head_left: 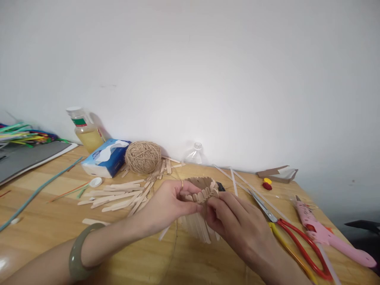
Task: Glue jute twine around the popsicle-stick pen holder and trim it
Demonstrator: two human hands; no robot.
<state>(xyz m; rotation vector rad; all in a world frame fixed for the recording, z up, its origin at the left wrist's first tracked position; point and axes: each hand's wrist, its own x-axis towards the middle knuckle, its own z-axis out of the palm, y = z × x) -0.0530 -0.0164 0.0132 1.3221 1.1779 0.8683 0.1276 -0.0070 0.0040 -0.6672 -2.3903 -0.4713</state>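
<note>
A round holder made of upright wooden craft sticks [197, 227] stands in front of me, its rounded stick tips forming the rim. My left hand [175, 202] grips the rim from the left, fingers inside and thumb on the outer face. On the right side of the same rim, the curled fingers of my right hand [237, 219] pinch close to the stick tips. Whether a strand of twine is also in those fingers I cannot tell. Below the left hand, a thin strand of twine [175, 233] trails over the table. Both hands cover part of the holder.
Loose craft sticks [121, 194] lie left of the holder, with a twine ball [143, 157], tissue pack [105, 158] and bottle [87, 132] behind. A cut bottle top [196, 153] stands by the wall. Red-handled scissors [303, 245] and a pink glue gun [323, 233] lie right.
</note>
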